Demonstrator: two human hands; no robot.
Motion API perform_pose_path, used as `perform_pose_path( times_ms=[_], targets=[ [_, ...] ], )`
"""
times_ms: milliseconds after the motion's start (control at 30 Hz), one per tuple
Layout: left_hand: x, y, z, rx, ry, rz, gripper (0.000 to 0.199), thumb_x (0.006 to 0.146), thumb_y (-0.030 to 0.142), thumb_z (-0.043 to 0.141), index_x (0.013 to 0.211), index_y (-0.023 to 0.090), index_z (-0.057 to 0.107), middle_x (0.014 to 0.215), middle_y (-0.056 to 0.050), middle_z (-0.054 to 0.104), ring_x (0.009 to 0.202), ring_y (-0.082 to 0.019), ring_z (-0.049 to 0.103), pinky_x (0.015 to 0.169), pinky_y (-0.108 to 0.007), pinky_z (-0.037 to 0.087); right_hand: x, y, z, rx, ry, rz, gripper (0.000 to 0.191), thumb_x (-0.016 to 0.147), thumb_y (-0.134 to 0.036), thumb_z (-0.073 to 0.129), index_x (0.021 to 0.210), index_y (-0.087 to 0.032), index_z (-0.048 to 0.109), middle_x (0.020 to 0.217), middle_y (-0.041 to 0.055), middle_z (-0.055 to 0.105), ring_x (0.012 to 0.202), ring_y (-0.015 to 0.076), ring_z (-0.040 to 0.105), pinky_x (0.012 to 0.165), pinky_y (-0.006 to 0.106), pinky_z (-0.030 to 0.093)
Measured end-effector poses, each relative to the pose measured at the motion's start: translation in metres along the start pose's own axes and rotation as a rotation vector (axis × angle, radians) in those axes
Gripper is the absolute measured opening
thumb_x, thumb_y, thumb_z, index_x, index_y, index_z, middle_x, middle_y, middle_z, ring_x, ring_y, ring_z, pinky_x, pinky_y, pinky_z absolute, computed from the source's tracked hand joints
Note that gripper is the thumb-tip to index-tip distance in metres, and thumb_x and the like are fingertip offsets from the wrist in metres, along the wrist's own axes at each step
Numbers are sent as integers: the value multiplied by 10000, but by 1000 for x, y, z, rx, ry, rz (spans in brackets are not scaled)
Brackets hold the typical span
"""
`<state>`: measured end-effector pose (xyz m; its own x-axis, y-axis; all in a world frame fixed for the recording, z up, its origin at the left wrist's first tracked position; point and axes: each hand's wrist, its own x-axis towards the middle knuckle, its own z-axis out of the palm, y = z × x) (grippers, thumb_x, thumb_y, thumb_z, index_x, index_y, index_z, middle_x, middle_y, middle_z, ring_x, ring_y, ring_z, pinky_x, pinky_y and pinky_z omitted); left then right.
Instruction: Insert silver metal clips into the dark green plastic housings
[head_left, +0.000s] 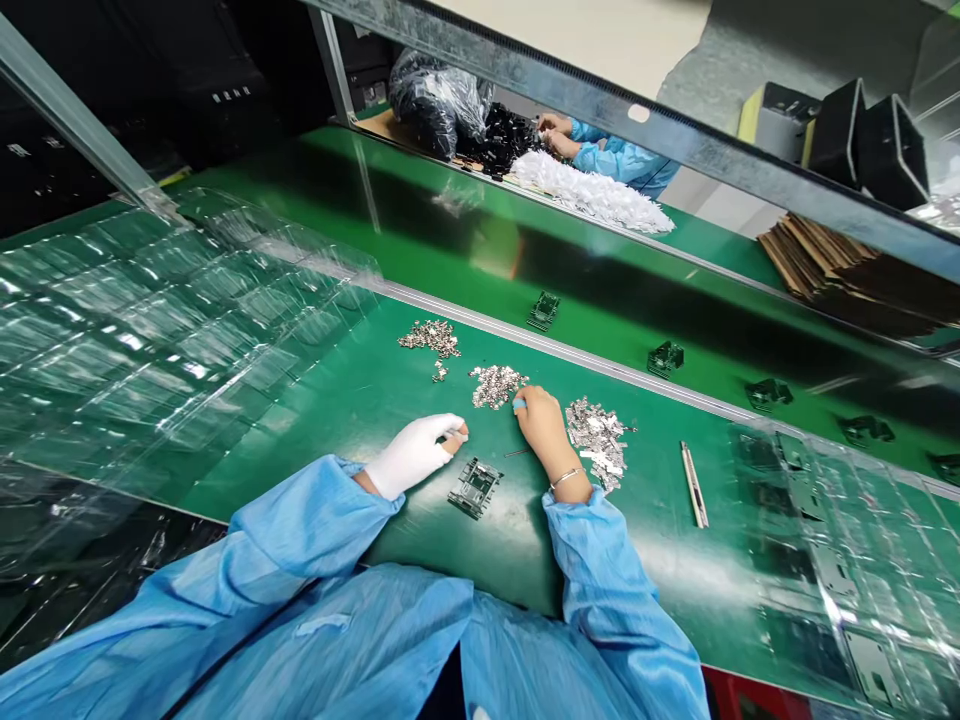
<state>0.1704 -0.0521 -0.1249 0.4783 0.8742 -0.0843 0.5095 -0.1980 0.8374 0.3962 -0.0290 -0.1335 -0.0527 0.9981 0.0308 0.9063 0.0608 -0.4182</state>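
Observation:
My left hand (412, 455), in a white glove with bare fingertips, hovers left of a dark frame-like part (475, 487) on the green table. Its thumb and fingers come together; anything between them is too small to make out. My right hand (541, 425), with a blue cover on one fingertip, reaches to the right edge of the middle pile of small metal pieces (495, 386). Its fingers are bent together and their tips are partly hidden. Right of its wrist lies a pile of flat silvery metal pieces (598, 440). A thin dark rod (517, 453) lies below my right hand.
Another small-metal pile (429, 338) is farther left. A utility knife (694, 485) lies right. Clear plastic trays (150, 330) cover the left side; another tray (862, 560) holds parts. Beyond a metal rail (585, 362), dark parts (665, 358) sit on a green strip. A co-worker's hands (559, 135) work behind.

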Motion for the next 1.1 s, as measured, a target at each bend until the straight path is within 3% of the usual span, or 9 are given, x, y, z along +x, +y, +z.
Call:
perform_pose_path(
  times_ms=[100,200,433,600,667,733,867,1000,1100],
  targets=[
    [1,0,0,-10,-3,10,270,838,391,427,856,181,595,880,-37,675,841,-186,625,785,-305,479,-3,5,-4,30,10,5,216,881,-112,375,966,-142,572,942,78,602,858,183,550,787,291,405],
    [1,2,1,-2,7,22,258,833,381,431,853,183,596,867,-33,677,829,-184,628,770,-297,484,-1,6,-4,33,10,6,208,854,-113,428,994,-156,576,985,80,596,876,183,550,790,285,404],
    [0,3,0,-16,9,17,249,835,375,439,851,182,595,867,-28,672,834,-180,624,783,-298,479,0,5,6,12,14,10,141,810,-96,477,877,-136,595,871,99,578,847,214,526,809,326,385],
    [-3,9,-4,-48,59,20,235,831,381,473,836,183,599,855,-21,670,824,-175,625,792,-298,484,-12,-7,-14,69,100,-20,105,811,-128,477,852,-144,572,859,74,575,834,197,526,810,323,398],
    [-5,14,-4,-139,95,8,248,831,394,488,868,180,606,824,-24,675,790,-171,631,774,-295,499,-24,-25,-25,165,152,-81,103,815,-136,469,849,-163,562,859,50,577,813,168,535,773,286,420],
    [-5,20,-3,-271,91,0,300,835,427,491,939,173,613,804,-29,677,720,-159,625,706,-284,515,-38,-46,-31,462,176,-203,92,805,-137,481,814,-181,561,828,30,576,779,151,544,722,262,437],
    [-6,32,5,-491,30,56,386,792,532,530,901,172,616,746,-26,648,588,-135,568,540,-259,495,-63,-75,-28,708,224,-334,113,799,-143,505,825,-199,600,837,29,596,772,149,564,691,266,462],
    [-10,40,15,-635,43,85,367,755,550,575,807,187,548,652,1,588,553,-129,534,531,-262,485,-75,-76,-20,802,301,-340,159,813,-141,534,876,-228,651,840,24,613,769,140,576,684,254,467],
    [-14,41,15,-432,120,181,395,804,573,508,732,187,544,652,-6,582,594,-132,540,576,-267,475,-81,-68,-17,885,272,-265,110,812,-168,556,861,-223,638,799,15,592,736,135,566,661,242,455]
  ],
)
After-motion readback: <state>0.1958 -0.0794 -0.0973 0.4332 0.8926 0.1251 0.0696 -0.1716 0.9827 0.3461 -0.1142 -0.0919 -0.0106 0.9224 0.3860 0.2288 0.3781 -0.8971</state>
